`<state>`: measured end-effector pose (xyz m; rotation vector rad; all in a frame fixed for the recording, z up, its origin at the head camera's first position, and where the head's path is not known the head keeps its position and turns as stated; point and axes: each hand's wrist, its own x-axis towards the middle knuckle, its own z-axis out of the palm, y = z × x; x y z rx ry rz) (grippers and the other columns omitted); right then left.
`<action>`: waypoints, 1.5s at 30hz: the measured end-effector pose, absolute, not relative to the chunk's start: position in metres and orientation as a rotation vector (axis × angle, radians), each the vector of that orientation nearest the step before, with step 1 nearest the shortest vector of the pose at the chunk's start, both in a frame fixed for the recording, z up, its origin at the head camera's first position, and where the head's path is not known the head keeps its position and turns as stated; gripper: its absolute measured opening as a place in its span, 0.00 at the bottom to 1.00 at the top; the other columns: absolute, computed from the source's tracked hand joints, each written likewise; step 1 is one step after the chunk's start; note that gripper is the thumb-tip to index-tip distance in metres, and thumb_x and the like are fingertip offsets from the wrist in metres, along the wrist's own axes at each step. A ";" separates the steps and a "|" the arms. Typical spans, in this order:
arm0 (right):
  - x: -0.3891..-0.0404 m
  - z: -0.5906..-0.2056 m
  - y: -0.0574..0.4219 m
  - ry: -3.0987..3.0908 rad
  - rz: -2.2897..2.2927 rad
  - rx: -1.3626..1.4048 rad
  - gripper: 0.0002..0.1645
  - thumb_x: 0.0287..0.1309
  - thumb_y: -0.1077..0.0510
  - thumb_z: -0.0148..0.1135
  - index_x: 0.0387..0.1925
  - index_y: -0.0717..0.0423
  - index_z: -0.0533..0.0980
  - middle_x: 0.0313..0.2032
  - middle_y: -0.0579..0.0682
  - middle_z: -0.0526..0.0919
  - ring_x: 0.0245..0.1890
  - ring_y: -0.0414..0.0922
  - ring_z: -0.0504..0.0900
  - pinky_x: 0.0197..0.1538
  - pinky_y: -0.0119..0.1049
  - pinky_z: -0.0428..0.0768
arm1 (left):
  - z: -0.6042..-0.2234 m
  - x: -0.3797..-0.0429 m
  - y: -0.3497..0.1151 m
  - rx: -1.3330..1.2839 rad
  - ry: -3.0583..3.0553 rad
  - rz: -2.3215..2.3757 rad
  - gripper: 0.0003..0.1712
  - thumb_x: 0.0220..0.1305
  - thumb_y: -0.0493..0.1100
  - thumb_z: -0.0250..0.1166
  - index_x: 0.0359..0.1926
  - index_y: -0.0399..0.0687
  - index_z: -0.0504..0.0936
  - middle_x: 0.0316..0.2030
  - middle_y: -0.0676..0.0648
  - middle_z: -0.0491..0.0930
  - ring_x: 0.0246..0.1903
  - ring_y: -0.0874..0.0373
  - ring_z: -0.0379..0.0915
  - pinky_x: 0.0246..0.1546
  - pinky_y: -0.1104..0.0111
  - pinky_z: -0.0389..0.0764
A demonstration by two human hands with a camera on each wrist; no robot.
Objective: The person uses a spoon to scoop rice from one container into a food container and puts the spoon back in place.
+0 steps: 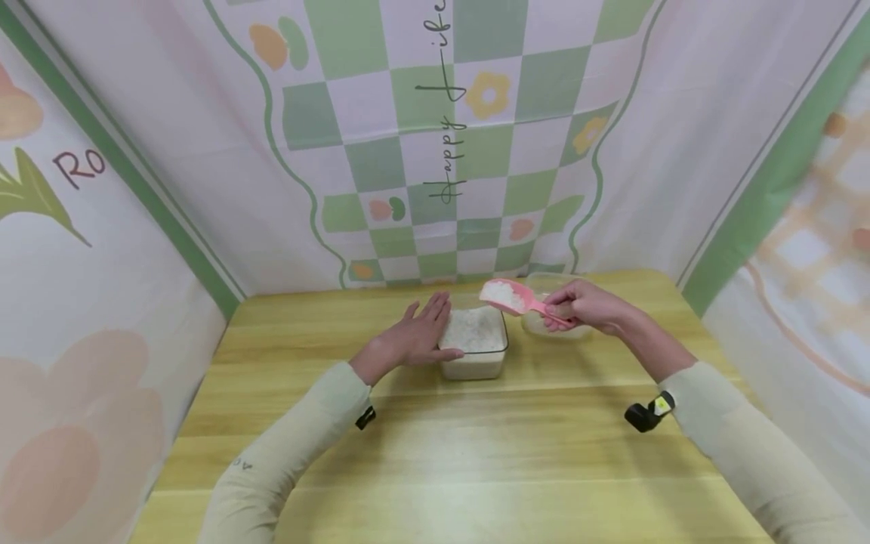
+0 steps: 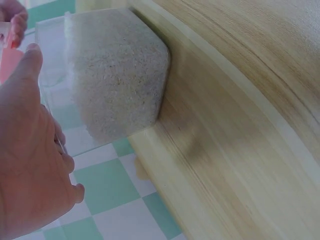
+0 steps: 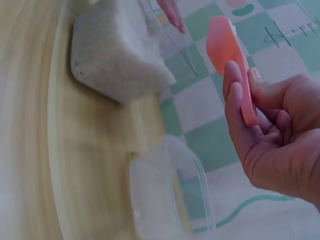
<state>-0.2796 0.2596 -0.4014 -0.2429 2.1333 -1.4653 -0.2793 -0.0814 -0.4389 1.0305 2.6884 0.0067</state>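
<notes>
A clear square container (image 1: 473,368) filled with white rice (image 2: 117,75) stands on the table. My left hand (image 1: 423,336) rests against its left side, fingers straight along the rim and thumb over the near edge. In my right hand (image 1: 583,305) I grip the handle of a pink scoop (image 3: 222,42), thumb pressing on one side and fingers curled round the other. The scoop is raised over the right edge of the rice container, its bowl loaded with rice (image 1: 501,294).
A clear plastic tub (image 3: 152,197) stands on the wooden table (image 1: 435,453) to the right of the rice container, partly behind my right hand. A curtain with green and white checks (image 1: 424,162) hangs at the table's back edge.
</notes>
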 end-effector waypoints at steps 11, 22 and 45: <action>-0.275 -0.405 0.291 2.138 -1.484 -0.185 0.26 0.71 0.70 0.47 0.63 0.87 0.60 0.31 0.46 0.86 0.34 0.38 0.86 0.42 0.30 0.85 | -0.444 -0.280 -0.083 1.009 2.698 0.014 0.60 0.67 0.78 0.41 0.79 0.39 0.33 0.80 0.41 0.27 0.79 0.50 0.22 0.78 0.47 0.41; -0.272 -0.418 0.323 2.208 -1.499 -0.119 0.26 0.73 0.67 0.48 0.62 0.87 0.62 0.32 0.48 0.87 0.33 0.38 0.86 0.40 0.29 0.85 | -0.444 -0.279 -0.083 1.018 2.703 -0.011 0.61 0.67 0.79 0.39 0.79 0.39 0.33 0.80 0.42 0.26 0.80 0.49 0.23 0.77 0.47 0.43; -0.293 -0.440 0.345 2.382 -1.342 -0.077 0.27 0.69 0.69 0.49 0.60 0.90 0.61 0.33 0.53 0.89 0.31 0.38 0.87 0.38 0.29 0.85 | -0.443 -0.279 -0.083 1.053 2.721 -0.023 0.59 0.68 0.78 0.38 0.79 0.39 0.34 0.80 0.40 0.30 0.80 0.50 0.24 0.77 0.47 0.45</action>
